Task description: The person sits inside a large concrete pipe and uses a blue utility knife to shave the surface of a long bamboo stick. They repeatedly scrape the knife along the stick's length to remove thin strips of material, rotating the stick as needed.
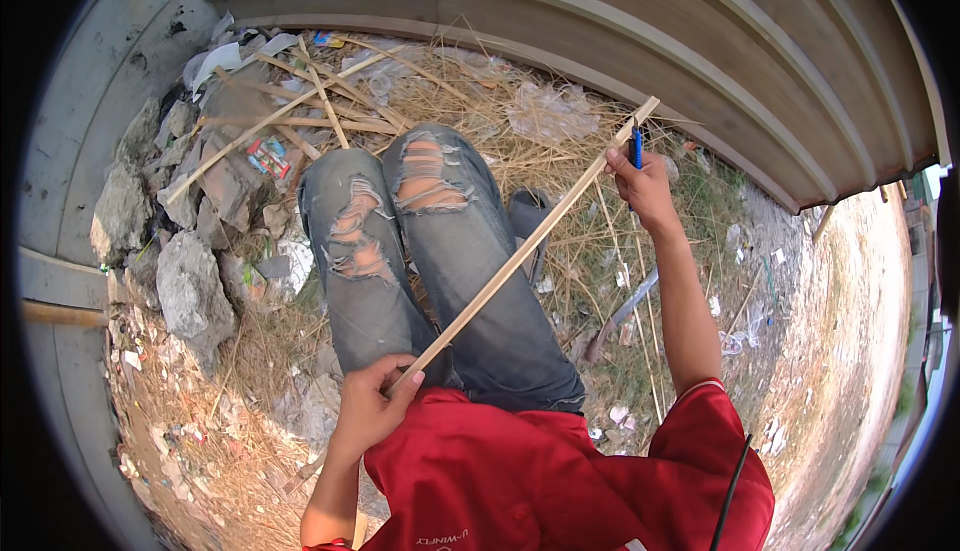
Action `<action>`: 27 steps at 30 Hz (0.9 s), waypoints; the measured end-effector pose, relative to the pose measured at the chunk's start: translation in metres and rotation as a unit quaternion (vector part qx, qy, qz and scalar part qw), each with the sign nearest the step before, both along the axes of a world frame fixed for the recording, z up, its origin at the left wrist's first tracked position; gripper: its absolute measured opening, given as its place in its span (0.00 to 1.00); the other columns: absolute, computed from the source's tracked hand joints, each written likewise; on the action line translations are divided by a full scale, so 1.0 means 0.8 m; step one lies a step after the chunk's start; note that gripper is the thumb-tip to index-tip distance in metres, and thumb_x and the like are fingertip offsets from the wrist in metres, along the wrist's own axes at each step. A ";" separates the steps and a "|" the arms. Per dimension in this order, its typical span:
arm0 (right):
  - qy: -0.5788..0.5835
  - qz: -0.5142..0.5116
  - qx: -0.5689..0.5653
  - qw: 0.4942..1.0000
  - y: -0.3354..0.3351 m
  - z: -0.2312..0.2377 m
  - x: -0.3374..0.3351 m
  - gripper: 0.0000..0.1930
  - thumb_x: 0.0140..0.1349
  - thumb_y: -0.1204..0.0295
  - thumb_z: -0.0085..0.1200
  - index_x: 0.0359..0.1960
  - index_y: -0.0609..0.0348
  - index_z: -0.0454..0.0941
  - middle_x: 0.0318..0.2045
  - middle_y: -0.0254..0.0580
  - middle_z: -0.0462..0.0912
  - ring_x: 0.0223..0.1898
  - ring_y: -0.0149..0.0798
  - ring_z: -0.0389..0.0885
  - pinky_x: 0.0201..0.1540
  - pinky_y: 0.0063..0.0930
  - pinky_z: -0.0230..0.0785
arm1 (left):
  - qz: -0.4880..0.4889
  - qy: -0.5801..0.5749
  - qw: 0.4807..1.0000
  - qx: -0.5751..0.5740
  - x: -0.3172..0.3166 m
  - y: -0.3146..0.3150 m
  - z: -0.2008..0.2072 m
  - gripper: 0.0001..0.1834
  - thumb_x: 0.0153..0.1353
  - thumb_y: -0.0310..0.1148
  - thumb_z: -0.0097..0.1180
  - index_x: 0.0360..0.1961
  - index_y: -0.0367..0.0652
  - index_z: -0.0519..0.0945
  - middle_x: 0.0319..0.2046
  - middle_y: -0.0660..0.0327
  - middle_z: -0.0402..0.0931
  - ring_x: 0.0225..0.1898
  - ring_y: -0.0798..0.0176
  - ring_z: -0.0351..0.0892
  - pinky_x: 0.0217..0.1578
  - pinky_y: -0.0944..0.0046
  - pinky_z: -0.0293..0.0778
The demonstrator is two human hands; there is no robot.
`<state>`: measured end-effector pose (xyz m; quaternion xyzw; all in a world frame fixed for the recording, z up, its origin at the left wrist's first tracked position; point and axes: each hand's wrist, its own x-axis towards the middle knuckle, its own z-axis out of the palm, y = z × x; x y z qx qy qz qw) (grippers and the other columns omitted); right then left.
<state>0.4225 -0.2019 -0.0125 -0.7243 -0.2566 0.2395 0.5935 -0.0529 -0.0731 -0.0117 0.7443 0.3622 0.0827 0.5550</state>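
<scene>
A long, pale bamboo strip [520, 256] slants across my lap, from near my waist up to the far right. My left hand [375, 401] is closed round its lower end, thumb on top. Close to the upper end, my right hand [642, 186] grips a blue utility knife [636, 147]. The knife stands roughly upright, its tip by the strip's edge; whether the blade cuts into the wood is too small to tell. My right thumb and fingers lie beside the strip, perhaps touching it.
Broken rocks [190, 291] lie at the left beside a grey wall [75, 151]. Several bamboo sticks [320, 101] are crossed over rubble beyond my knees. A ribbed metal sheet [600, 11] rises at the far side. Dry straw [470, 81] and litter cover the ground.
</scene>
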 end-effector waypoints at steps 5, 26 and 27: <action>0.165 -0.086 0.167 0.968 -0.008 -0.006 0.035 0.17 0.72 0.61 0.62 0.28 0.56 0.76 0.12 0.21 0.62 0.12 0.21 0.56 0.16 0.22 0.44 | 0.020 -0.005 0.999 0.051 -0.002 0.000 -0.002 0.10 0.63 0.34 0.71 0.36 0.38 0.87 0.14 0.62 0.74 0.17 0.72 0.68 0.21 0.67 0.65; -0.310 0.092 -0.308 0.895 -0.018 0.046 -0.145 0.27 0.75 0.49 0.49 0.32 0.64 0.82 0.19 0.60 0.79 0.27 0.65 0.81 0.33 0.54 0.71 | -0.069 0.043 0.937 0.341 0.011 -0.004 0.003 0.10 0.63 0.31 0.66 0.33 0.43 0.75 0.26 0.51 0.81 0.24 0.40 0.81 0.26 0.46 0.75; -0.318 0.097 -0.324 0.885 -0.020 0.050 -0.148 0.27 0.75 0.48 0.49 0.33 0.64 0.82 0.20 0.60 0.80 0.28 0.66 0.82 0.34 0.55 0.72 | -0.067 0.038 0.935 0.347 0.010 -0.003 0.000 0.10 0.63 0.31 0.66 0.33 0.43 0.75 0.26 0.51 0.80 0.24 0.40 0.80 0.26 0.46 0.75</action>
